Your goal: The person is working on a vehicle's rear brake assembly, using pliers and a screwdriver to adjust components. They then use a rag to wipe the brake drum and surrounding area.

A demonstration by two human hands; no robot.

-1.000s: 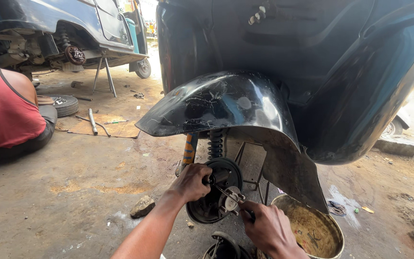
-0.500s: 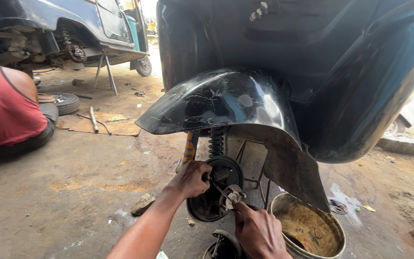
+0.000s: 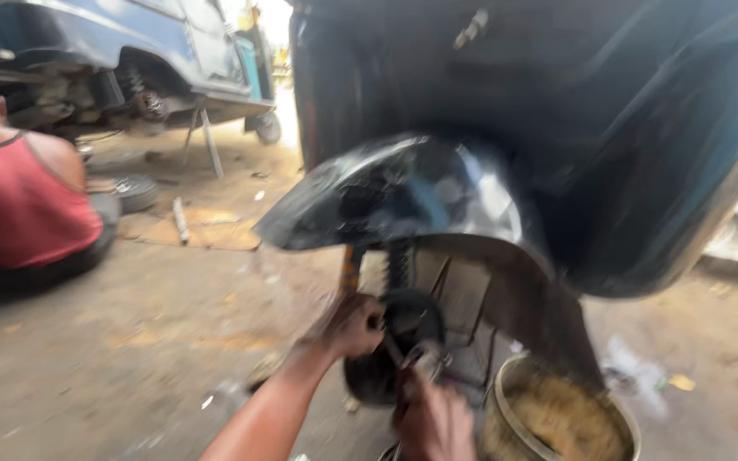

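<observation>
Clearly the left hand [image 3: 354,326] grips the black hub [image 3: 403,341], fingers curled on its ten o'clock edge under the mudguard [image 3: 403,201]; the right hand [image 3: 433,420], at five o'clock, pinches a small tool [image 3: 420,358]; steady the hub firmly while working.

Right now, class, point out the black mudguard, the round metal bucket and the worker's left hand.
black mudguard [image 3: 403,192], head view, on its shiny top.
round metal bucket [image 3: 506,376], head view, on its left rim.
left hand [image 3: 354,327], head view, on its back.
</observation>
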